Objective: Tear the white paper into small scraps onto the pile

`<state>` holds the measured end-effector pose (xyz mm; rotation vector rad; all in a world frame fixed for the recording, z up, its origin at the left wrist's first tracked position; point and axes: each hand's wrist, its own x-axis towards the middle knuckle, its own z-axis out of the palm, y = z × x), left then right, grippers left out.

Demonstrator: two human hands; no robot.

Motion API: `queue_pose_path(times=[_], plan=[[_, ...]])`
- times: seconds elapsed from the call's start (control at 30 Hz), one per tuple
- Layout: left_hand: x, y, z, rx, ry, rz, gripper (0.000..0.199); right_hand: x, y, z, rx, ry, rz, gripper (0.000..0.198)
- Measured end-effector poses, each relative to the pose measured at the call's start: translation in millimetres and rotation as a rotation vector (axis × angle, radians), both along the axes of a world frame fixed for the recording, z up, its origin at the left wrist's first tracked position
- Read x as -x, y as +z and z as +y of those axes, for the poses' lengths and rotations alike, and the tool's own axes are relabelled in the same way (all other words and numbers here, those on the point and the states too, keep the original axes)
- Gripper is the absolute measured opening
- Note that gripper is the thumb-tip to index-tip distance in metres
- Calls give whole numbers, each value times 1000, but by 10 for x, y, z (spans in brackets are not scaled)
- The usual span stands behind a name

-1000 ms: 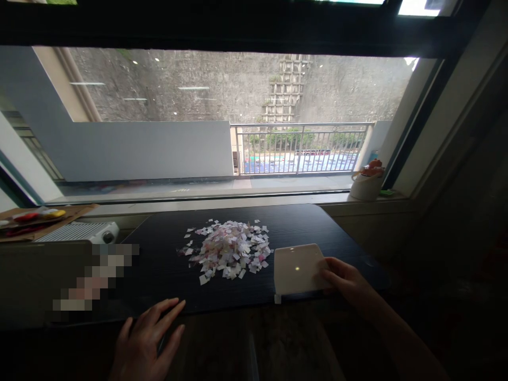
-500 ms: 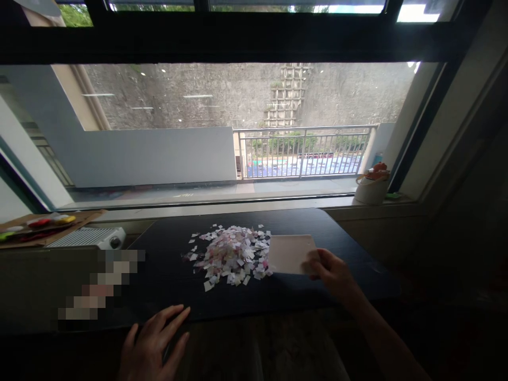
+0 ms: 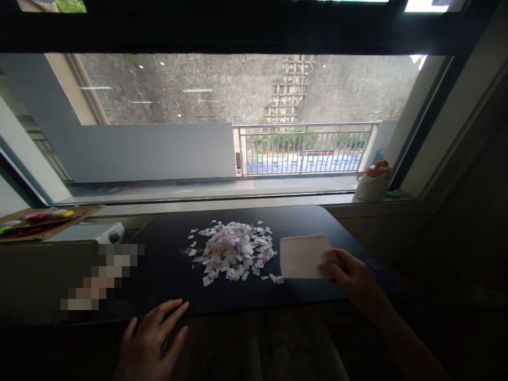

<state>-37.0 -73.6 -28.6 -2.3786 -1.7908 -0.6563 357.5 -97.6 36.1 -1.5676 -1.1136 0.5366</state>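
On the dark table (image 3: pixel 166 288) lies a heap of small paper scraps (image 3: pixel 234 248), mostly white with some pink. My right hand (image 3: pixel 349 272) grips the right edge of a flat, pale scraper card (image 3: pixel 304 256), fingers closed round it. The card is tilted up just right of the heap, and a few loose scraps lie near its lower left corner. My left hand (image 3: pixel 153 336) is at the table's front edge, fingers spread, holding nothing. It is nearer to me than the heap and apart from it.
A white container (image 3: pixel 371 188) with an orange top stands on the window sill at the right. To the left are a white slatted appliance (image 3: pixel 89 234) and cardboard (image 3: pixel 51 225) bearing colourful pieces. A large window is behind the table.
My right hand has drawn the card to the right, away from the heap. A few scraps now lie apart at the heap's lower right. My left hand has barely moved.
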Motion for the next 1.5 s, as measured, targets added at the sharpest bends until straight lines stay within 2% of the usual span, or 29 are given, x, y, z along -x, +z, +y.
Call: queue_pose_path(times=[0.13,0.3,0.5,0.63,0.8,0.93,1.27,1.5], plan=[[-14,6,14,-14,24,-16,37,20,55,-74,-41,-26,-144,27],[30,3,41,39,9,11,37,173,90,-58,-39,153,-222,22],[8,-8,27,-18,13,-22,38,118,134,-177,-71,-16,-315,23],[23,-12,30,5,3,-3,39,57,146,-249,-39,17,-219,23],[101,-44,59,46,-20,51,38,-49,79,-244,-27,-60,-54,27],[132,-54,64,39,-10,64,38,-117,-31,-257,36,8,57,26],[131,-68,68,49,-27,57,38,-89,-117,-174,85,56,233,28],[125,-56,63,39,-14,57,38,-84,-170,-254,138,87,291,30]])
